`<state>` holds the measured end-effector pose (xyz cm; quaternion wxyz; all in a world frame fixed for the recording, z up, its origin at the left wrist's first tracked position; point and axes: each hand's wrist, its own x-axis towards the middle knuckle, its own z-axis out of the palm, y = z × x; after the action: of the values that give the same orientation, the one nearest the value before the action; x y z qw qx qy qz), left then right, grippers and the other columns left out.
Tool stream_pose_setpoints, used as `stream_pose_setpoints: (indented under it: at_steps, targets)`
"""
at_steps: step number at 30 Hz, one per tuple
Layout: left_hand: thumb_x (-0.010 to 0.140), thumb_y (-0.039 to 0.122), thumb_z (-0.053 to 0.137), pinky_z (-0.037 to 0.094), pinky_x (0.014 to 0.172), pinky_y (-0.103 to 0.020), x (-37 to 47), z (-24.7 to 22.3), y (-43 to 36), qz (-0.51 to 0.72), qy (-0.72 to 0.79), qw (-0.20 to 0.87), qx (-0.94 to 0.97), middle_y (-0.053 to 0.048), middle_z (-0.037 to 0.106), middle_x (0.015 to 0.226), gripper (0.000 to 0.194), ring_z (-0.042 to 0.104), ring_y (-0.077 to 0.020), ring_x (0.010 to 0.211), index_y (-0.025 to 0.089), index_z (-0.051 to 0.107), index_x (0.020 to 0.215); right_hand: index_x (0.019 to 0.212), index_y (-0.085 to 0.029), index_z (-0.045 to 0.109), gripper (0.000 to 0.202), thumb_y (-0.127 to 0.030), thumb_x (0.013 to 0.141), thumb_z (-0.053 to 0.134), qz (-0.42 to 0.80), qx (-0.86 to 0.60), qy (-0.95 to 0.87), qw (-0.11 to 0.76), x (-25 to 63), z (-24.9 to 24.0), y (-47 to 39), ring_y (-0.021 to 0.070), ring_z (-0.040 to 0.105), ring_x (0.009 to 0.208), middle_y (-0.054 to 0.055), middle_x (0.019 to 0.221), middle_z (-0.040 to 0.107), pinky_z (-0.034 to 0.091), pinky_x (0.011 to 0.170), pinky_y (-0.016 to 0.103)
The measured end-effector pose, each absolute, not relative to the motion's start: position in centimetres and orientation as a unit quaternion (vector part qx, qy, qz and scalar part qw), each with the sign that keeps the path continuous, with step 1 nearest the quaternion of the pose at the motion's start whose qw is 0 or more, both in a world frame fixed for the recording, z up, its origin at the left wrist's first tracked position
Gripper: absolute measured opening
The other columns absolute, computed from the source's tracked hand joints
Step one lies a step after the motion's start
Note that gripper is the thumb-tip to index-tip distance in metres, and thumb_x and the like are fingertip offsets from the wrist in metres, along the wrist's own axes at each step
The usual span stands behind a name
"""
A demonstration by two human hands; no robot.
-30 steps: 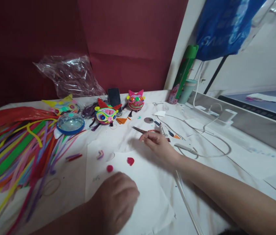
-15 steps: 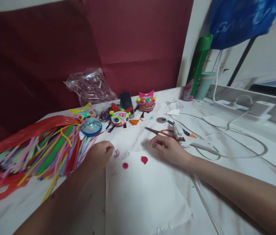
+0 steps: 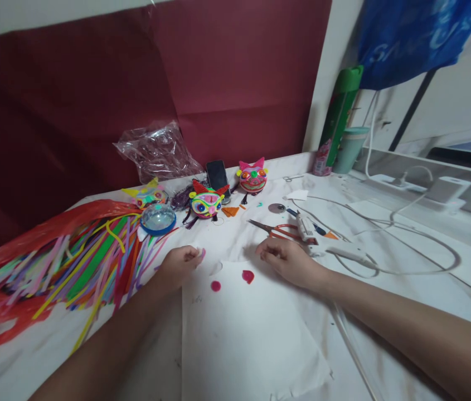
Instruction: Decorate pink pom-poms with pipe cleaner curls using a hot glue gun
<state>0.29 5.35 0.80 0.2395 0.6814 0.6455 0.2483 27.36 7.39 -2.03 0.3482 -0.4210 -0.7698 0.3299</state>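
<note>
The left hand [image 3: 180, 266] pinches a small purple curved piece [image 3: 202, 254] just past the white paper's [image 3: 247, 340] far left corner. The right hand's [image 3: 286, 259] fingers curl, seemingly empty.

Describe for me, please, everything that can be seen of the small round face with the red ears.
The small round face is multicoloured and looks fuzzy. It has two pointed red ears, dark blue eyes, a pink nose, a pink patch on the forehead and yellow, green and white bands. Dark strands hang at its lower left. It sits facing forward on the white table, in front of the phone. The left hand and right hand are apart from it.
</note>
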Motion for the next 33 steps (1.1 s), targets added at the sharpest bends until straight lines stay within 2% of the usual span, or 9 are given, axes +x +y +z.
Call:
stream_pose_setpoints:
  at_steps: [10,13,18,23,26,28,33]
  targets:
    - [0.072,0.04,0.059,0.038,0.054,-0.022,2.2,1.3,3.7,0.301,0.589,0.301,0.687,0.004,0.053,0.056,0.025,0.049,-0.0111,0.055,0.017,0.055,0.062,0.079,-0.017,0.065,0.019,-0.012,0.077,0.047,0.301,-0.406,-0.797,0.33,27.2,-1.2,6.6,0.0125,0.053,0.058,0.001,0.069,0.064,0.039,0.054,0.023]
    - [0.08,0.031,0.052,0.037,0.058,-0.022,3.9,1.0,1.8,0.274,0.525,0.246,0.767,0.002,0.054,0.063,0.024,0.051,-0.0113,0.061,0.017,0.052,0.06,0.078,-0.016,0.066,0.02,-0.009,0.076,0.047,0.305,-0.389,-0.81,0.315,27.0,-0.8,6.1,0.0121,0.054,0.058,0.001,0.07,0.066,0.039,0.054,0.022]
    - [0.088,0.021,0.044,0.031,0.056,-0.024,5.9,-1.2,-0.2,0.212,0.454,0.156,0.851,0.004,0.041,0.057,0.035,0.041,-0.0096,0.056,0.017,0.04,0.053,0.08,-0.015,0.068,0.023,-0.007,0.077,0.047,0.299,-0.374,-0.819,0.315,26.9,-0.2,5.4,0.0119,0.058,0.062,0.003,0.077,0.069,0.042,0.057,0.021]
    - [0.081,0.017,0.05,0.032,0.056,-0.022,5.7,-2.3,0.4,0.233,0.513,0.223,0.795,0.005,0.043,0.058,0.03,0.043,-0.0093,0.057,0.017,0.043,0.052,0.082,-0.016,0.068,0.024,-0.003,0.075,0.049,0.296,-0.341,-0.838,0.308,26.5,-0.6,4.7,0.0119,0.06,0.065,0.004,0.081,0.07,0.044,0.06,0.02]
    - [0.079,0.016,0.052,0.033,0.056,-0.022,5.5,-2.1,0.7,0.242,0.528,0.248,0.775,0.005,0.046,0.056,0.026,0.045,-0.0097,0.057,0.017,0.049,0.053,0.077,-0.017,0.066,0.019,-0.003,0.073,0.054,0.253,-0.304,-0.872,0.289,25.9,-1.4,4.0,0.013,0.058,0.064,0.003,0.074,0.065,0.045,0.06,0.021]
    - [0.077,0.014,0.052,0.033,0.056,-0.022,5.4,-2.1,0.7,0.245,0.529,0.241,0.776,0.004,0.049,0.058,0.022,0.047,-0.0099,0.057,0.017,0.053,0.055,0.076,-0.017,0.066,0.016,-0.004,0.074,0.056,0.23,-0.276,-0.894,0.268,25.6,-1.9,3.6,0.0152,0.059,0.069,0.003,0.071,0.063,0.047,0.065,0.023]
    - [0.073,0.008,0.05,0.034,0.057,-0.022,5.4,-2.3,0.7,0.236,0.524,0.196,0.794,0.003,0.053,0.06,0.021,0.05,-0.0105,0.06,0.017,0.054,0.054,0.081,-0.016,0.069,0.021,-0.002,0.077,0.053,0.208,-0.225,-0.925,0.223,25.6,-2.4,3.6,0.0185,0.062,0.086,0.008,0.085,0.065,0.05,0.076,0.026]
